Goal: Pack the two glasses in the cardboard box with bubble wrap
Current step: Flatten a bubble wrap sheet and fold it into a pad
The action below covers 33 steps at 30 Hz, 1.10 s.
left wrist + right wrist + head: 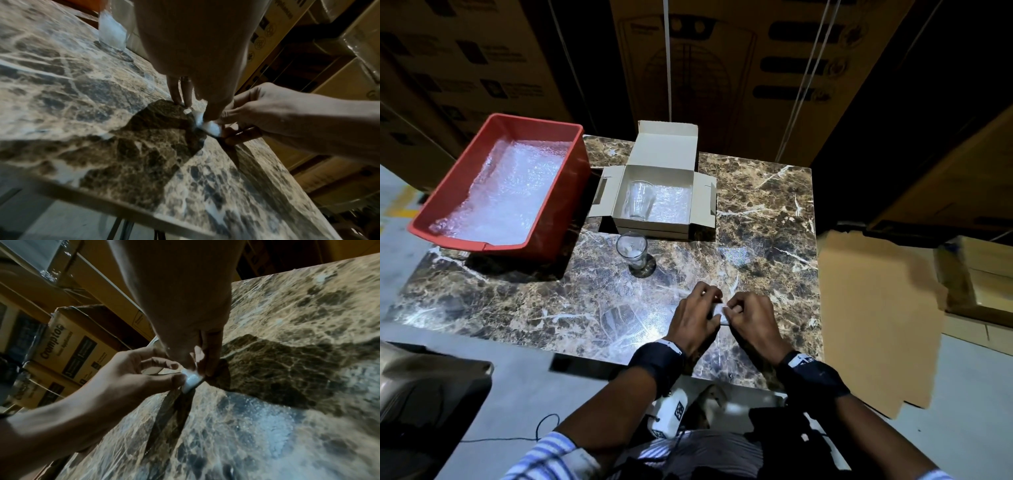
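Observation:
One clear glass (640, 198) lies in the open cardboard box (654, 229) on a bubble wrap lining (674, 202). The second glass (632, 251) (113, 32) stands upright on the marble table in front of the box, with something white inside. Near the table's front edge my left hand (709, 310) (205, 113) and right hand (732, 310) (197, 368) meet. Both pinch the same small whitish piece of bubble wrap (717, 311) (209, 125) (192, 379), just above the tabletop. How far the piece extends is hard to tell.
A red plastic tray (566, 192) holding bubble wrap sheets (506, 192) overhangs the table's left rear corner. A brown cardboard sheet (876, 315) leans off the right side. Large cartons stand stacked behind. The marble table (517, 308) shows bare surface to my left.

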Available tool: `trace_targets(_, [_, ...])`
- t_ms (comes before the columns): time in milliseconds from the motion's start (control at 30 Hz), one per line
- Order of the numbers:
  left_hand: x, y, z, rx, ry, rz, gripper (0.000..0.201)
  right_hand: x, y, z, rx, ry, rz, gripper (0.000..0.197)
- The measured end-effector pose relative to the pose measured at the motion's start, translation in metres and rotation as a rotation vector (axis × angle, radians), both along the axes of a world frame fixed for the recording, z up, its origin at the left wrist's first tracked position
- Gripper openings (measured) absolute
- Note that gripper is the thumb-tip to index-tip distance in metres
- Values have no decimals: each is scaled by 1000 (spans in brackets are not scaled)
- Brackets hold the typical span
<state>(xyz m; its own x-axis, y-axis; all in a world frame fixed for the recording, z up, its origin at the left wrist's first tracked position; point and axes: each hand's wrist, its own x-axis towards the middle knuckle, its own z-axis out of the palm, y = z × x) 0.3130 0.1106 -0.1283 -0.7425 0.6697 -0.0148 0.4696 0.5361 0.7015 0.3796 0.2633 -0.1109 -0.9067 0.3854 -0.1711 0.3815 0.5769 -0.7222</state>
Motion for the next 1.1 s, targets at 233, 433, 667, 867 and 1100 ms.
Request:
trace_targets(233, [-6, 9, -1, -348, 94, -16, 29, -8, 13, -3, 146, -117, 71, 28])
trace_targets(433, [-7, 13, -7, -200, -62, 52, 31, -2, 17, -9, -3, -161, 130, 42])
trace_targets(667, [-14, 9, -9, -124, -220, 35, 22, -2, 22, 1, -85, -130, 200, 15])
trace_targets(867, [-33, 6, 16, 29, -323, 20, 19, -7, 13, 18, -472, -102, 45, 18])
trace_targets(1100, [-76, -12, 77, 190, -282, 60, 20, -40, 1, 66, -853, 59, -67, 16])
